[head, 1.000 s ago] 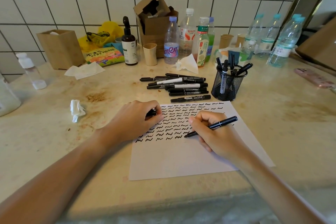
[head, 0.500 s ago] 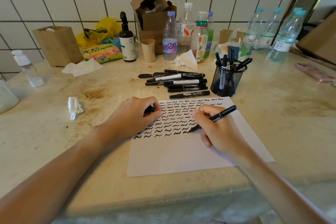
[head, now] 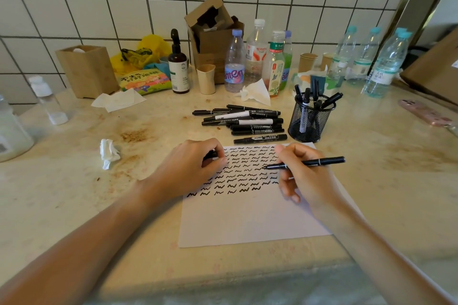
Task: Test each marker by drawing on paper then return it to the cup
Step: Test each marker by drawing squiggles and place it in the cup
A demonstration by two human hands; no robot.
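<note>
A white paper [head: 247, 220] covered in rows of black squiggles lies in front of me on the counter. My right hand [head: 304, 178] grips an uncapped black marker [head: 319, 162], held nearly level with its tip pointing left just above the squiggles. My left hand [head: 188, 171] rests on the paper's left edge, its fingers curled round a small black marker cap [head: 210, 155]. Behind the paper lies a pile of several black markers [head: 245, 121]. A black mesh cup [head: 309, 121] holding several markers stands to their right.
Along the tiled wall stand water bottles [head: 381, 67], drink bottles [head: 235, 64], a brown dropper bottle [head: 178, 67], a cardboard box [head: 210, 39], a wooden box [head: 86, 69] and paper cups. A crumpled tissue [head: 109, 153] lies left of the paper; a pink phone [head: 423, 111] at far right.
My right hand has lifted the marker off the bottom row of squiggles and turned it nearly level, tip pointing left. The left hand stayed on the paper holding the cap.
</note>
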